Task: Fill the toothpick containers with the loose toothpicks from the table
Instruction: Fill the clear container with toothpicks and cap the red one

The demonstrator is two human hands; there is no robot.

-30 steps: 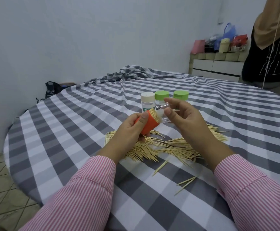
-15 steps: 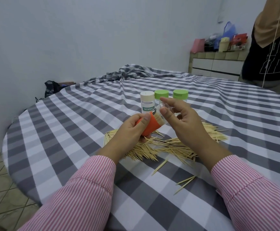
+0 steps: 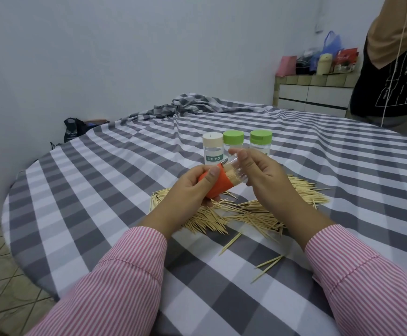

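My left hand [image 3: 192, 190] grips an orange container [image 3: 221, 184] packed with toothpicks, tilted with its mouth to the right. My right hand [image 3: 263, 173] holds a clear plastic cover [image 3: 234, 166] against that mouth, over the toothpick tips. A heap of loose toothpicks [image 3: 246, 209] lies on the checked tablecloth under both hands. Behind them stand three closed containers: one with a beige lid [image 3: 212, 149] labelled TOOTHPICK and two with green lids [image 3: 233, 141] [image 3: 260, 141].
A few stray toothpicks [image 3: 268, 265] lie nearer to me on the round table [image 3: 100, 190]. The cloth is bunched at the far side [image 3: 187, 105]. A person [image 3: 396, 69] stands at the far right by a low cabinet [image 3: 314, 95]. A dark bag [image 3: 73, 128] sits by the wall.
My right hand has brought the clear cover down and left onto the mouth of the orange container. My left hand has stayed about where it was.
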